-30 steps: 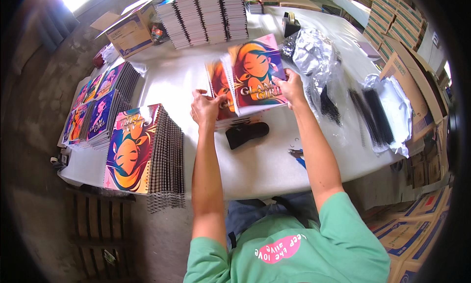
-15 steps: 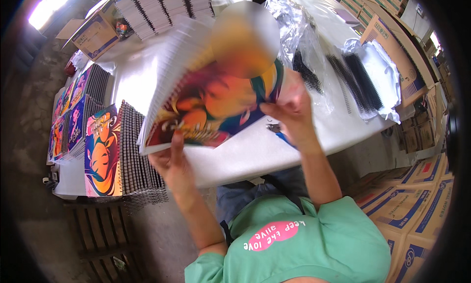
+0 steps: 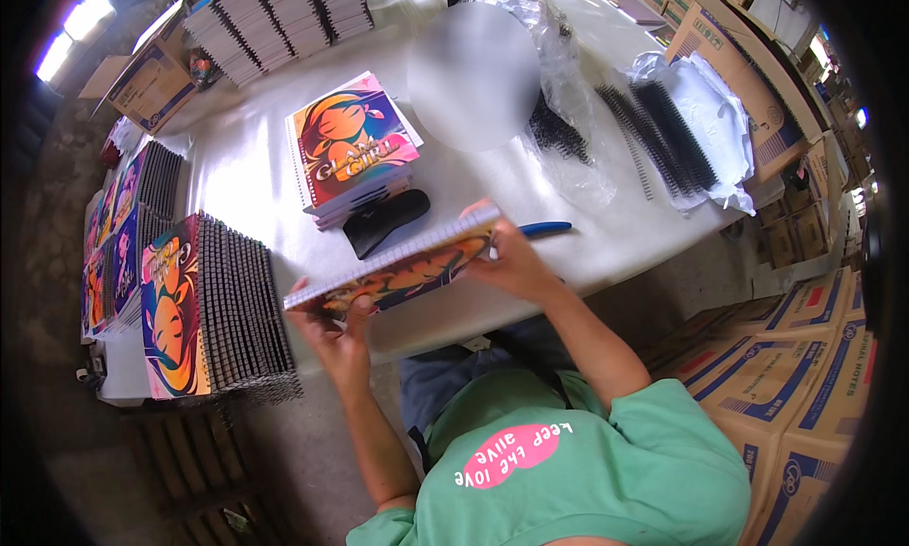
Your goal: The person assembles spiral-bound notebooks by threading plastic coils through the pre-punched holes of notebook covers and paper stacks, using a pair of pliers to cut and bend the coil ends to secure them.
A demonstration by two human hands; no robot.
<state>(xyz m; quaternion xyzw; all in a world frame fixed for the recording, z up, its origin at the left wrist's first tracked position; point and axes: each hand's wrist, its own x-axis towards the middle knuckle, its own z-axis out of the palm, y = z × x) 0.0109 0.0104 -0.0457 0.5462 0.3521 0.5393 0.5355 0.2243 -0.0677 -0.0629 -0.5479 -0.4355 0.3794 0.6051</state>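
Observation:
My left hand [image 3: 336,336] and my right hand [image 3: 511,262] grip the two ends of a notebook block [image 3: 402,279]. It is tilted so that its white paper edge faces up and its colourful cover faces me. Just beyond it lies a smooth black object [image 3: 386,221], whose kind I cannot make out. Behind that stands a small stack of punched notebook blocks [image 3: 348,146] with the same illustrated cover. Close to my right hand, a blue handle [image 3: 546,229] rests on the white table [image 3: 473,328], partly hidden by that hand.
Wire-bound notebooks [image 3: 175,304] are piled at the left table edge, with more behind. Black binding coils [image 3: 668,139] lie at the right beside clear plastic [image 3: 578,158]. White notebook stacks [image 3: 275,25] stand at the back. Cartons [image 3: 757,385] are piled at lower right.
The notebook block has come down and nearer to me, from a raised, fanned position to edge-up. The stack and black object behind it now show. Both hands still hold it.

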